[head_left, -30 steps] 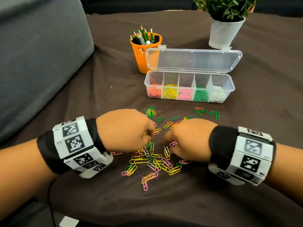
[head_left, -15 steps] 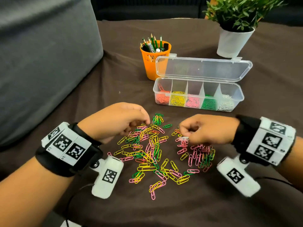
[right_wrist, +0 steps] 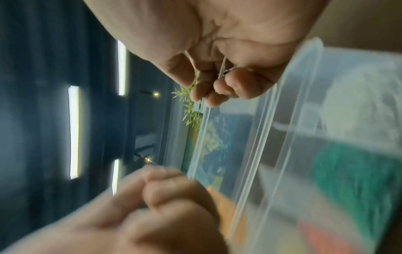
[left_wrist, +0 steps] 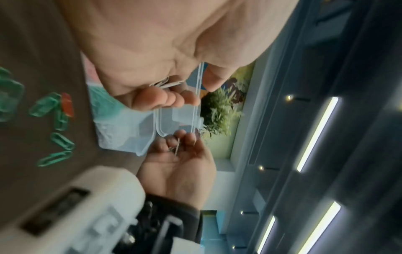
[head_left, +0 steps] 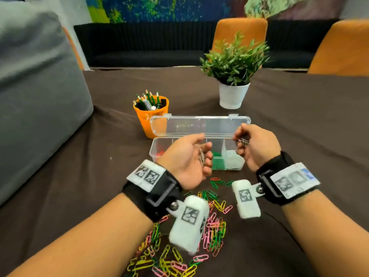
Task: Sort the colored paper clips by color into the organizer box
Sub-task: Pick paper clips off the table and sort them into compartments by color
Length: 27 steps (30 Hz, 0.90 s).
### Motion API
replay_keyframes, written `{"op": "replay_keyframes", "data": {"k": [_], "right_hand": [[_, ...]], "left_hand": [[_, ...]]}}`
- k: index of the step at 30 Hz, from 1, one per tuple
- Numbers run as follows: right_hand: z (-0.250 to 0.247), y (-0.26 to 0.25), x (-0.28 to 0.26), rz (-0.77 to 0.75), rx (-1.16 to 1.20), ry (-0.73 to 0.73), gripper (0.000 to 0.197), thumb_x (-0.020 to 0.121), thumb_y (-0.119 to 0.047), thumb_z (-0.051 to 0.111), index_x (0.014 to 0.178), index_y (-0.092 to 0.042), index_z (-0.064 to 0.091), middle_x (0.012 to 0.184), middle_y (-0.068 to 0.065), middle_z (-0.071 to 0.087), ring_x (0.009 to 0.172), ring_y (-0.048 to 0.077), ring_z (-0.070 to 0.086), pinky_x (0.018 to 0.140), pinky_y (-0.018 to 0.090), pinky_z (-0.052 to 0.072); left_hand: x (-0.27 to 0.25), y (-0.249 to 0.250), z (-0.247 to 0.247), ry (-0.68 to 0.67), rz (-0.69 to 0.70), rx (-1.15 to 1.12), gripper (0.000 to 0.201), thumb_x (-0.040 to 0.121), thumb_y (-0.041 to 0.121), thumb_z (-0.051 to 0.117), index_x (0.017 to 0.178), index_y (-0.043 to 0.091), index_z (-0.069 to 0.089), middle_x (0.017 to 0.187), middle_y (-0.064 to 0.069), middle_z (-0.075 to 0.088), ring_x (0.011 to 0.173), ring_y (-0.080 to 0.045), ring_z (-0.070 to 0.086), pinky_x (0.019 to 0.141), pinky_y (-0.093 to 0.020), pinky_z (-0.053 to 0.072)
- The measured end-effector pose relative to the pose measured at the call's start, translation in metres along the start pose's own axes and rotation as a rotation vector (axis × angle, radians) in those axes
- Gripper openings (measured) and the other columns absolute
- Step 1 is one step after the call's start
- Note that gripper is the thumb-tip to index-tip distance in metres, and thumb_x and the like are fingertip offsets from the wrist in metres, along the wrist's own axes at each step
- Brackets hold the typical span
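Clips heading for the white slot

Hands are both hovering up at the box. I am curling my right hand (head_left: 257, 145) around a small bunch of pale clips (head_left: 243, 141), pinching them between thumb and fingertips, right above the far-right compartment where the white ones are already lying. I am cupping my left hand (head_left: 186, 160), palm turned inward, with a few more pale clips (head_left: 201, 158) lying against my bent fingers (head_left: 207, 156); it is hanging in front of the middle of the box (head_left: 157, 148), hiding those compartments. Motion blur is keeping me from telling their exact shade, though they look white or silver.

As I judge it, I am in the drop-off step for this colour. Next I am needing to loosen the right-hand pinch squarely over the end slot, then bring the left hand across the green slot (head_left: 217, 162) without letting anything slip into it. The divider between green and white is low, so I am aiming well inside it.

Beyond the box, its lid (head_left: 199, 125) is standing open, with the cup (head_left: 148, 118) and plant (head_left: 233, 64) behind. The pile (head_left: 214, 226) is lying on the cloth (head_left: 99, 156) below my wrists.

Half a second ago both hands were down in that pile, picking; now they are lifted to the box, and my head is tilted up, showing chairs and a wall beyond.
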State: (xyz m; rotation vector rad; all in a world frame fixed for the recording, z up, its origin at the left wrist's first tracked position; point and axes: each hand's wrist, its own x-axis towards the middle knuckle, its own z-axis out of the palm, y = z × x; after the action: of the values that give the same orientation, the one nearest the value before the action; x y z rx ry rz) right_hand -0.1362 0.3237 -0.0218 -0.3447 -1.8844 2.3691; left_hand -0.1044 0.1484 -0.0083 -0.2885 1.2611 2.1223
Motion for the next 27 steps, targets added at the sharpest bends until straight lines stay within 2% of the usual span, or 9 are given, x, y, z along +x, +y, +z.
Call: {"op": "replay_keyframes", "data": {"k": [3, 5, 7, 9, 11, 16, 20, 24, 27], "right_hand": [[-0.009, -0.005, 0.025, -0.385, -0.879, 0.009, 0.015, 0.085, -0.006, 0.052, 0.077, -0.009, 0.065, 0.082, 0.010, 0.064, 0.078, 0.030, 0.057, 0.073, 0.037, 0.046], [-0.011, 0.002, 0.034, -0.485, -1.153, -0.025, 0.015, 0.085, -0.004, 0.054, 0.081, -0.010, 0.067, 0.090, 0.011, 0.067, 0.086, 0.029, 0.061, 0.082, 0.040, 0.047], [-0.013, 0.014, 0.038, -0.536, -1.119, -0.018, 0.019, 0.088, -0.005, 0.052, 0.082, -0.016, 0.066, 0.091, 0.006, 0.067, 0.084, 0.025, 0.061, 0.083, 0.041, 0.048], [-0.019, 0.027, 0.046, -0.574, -1.068, 0.013, 0.020, 0.091, -0.007, 0.051, 0.089, -0.017, 0.068, 0.098, 0.002, 0.068, 0.090, 0.021, 0.062, 0.086, 0.040, 0.049], [-0.024, 0.035, 0.054, -0.553, -0.972, 0.010, 0.025, 0.093, -0.008, 0.048, 0.089, -0.025, 0.066, 0.097, -0.008, 0.064, 0.089, 0.012, 0.058, 0.087, 0.036, 0.049], [-0.026, 0.033, 0.053, -0.423, -0.724, 0.057, 0.032, 0.090, -0.012, 0.045, 0.076, -0.035, 0.062, 0.081, -0.022, 0.060, 0.089, 0.009, 0.061, 0.091, 0.036, 0.051], [-0.026, 0.023, 0.051, -0.355, -0.592, 0.017, 0.034, 0.082, -0.013, 0.044, 0.065, -0.030, 0.069, 0.083, -0.008, 0.071, 0.090, 0.018, 0.068, 0.091, 0.048, 0.051], [-0.030, 0.009, 0.035, -0.393, -0.692, 0.040, 0.023, 0.083, -0.008, 0.054, 0.075, -0.024, 0.068, 0.088, -0.005, 0.072, 0.087, 0.015, 0.066, 0.085, 0.034, 0.052], [-0.037, 0.002, 0.012, -0.503, -0.808, -0.068, 0.014, 0.081, -0.008, 0.062, 0.079, -0.020, 0.068, 0.078, -0.006, 0.069, 0.073, 0.011, 0.062, 0.072, 0.023, 0.048]], "left_hand": [[0.039, 0.014, 0.044, 0.068, 0.073, 0.073, 0.049, 0.099, 0.058, 0.037, 0.082, 0.015, 0.054, 0.064, 0.000, 0.043, 0.054, -0.012, 0.034, 0.051, -0.023, 0.026], [0.065, 0.020, 0.062, 0.125, 0.131, 0.072, 0.059, 0.096, 0.067, 0.035, 0.087, 0.013, 0.056, 0.065, -0.001, 0.045, 0.054, -0.013, 0.034, 0.053, -0.024, 0.026], [0.086, 0.023, 0.067, 0.172, 0.164, 0.091, 0.071, 0.091, 0.074, 0.034, 0.093, 0.009, 0.060, 0.072, -0.002, 0.056, 0.059, -0.016, 0.046, 0.061, -0.027, 0.035], [0.100, 0.022, 0.065, 0.168, 0.169, 0.102, 0.080, 0.089, 0.077, 0.032, 0.105, 0.005, 0.063, 0.094, -0.007, 0.068, 0.083, -0.022, 0.064, 0.087, -0.033, 0.048], [0.106, 0.021, 0.060, 0.167, 0.182, 0.112, 0.083, 0.090, 0.076, 0.032, 0.115, 0.003, 0.063, 0.114, -0.011, 0.069, 0.106, -0.026, 0.066, 0.105, -0.042, 0.043], [0.097, 0.022, 0.048, 0.029, 0.160, 0.149, 0.089, 0.093, 0.075, 0.022, 0.135, 0.002, 0.051, 0.124, -0.017, 0.062, 0.114, -0.025, 0.053, 0.109, -0.039, 0.032], [0.077, 0.030, 0.039, -0.065, 0.138, 0.185, 0.076, 0.100, 0.064, 0.028, 0.143, 0.004, 0.046, 0.144, -0.020, 0.051, 0.138, -0.031, 0.041, 0.118, -0.042, 0.027], [0.046, 0.035, 0.029, -0.012, 0.240, 0.468, 0.027, 0.101, 0.032, 0.052, 0.112, 0.010, 0.064, 0.109, -0.012, 0.066, 0.099, -0.024, 0.067, 0.085, -0.031, 0.050], [0.019, 0.043, 0.011, -0.041, 0.357, 0.989, 0.006, 0.097, 0.011, 0.061, 0.098, 0.008, 0.065, 0.087, -0.007, 0.064, 0.072, -0.013, 0.062, 0.064, -0.026, 0.051]]}}
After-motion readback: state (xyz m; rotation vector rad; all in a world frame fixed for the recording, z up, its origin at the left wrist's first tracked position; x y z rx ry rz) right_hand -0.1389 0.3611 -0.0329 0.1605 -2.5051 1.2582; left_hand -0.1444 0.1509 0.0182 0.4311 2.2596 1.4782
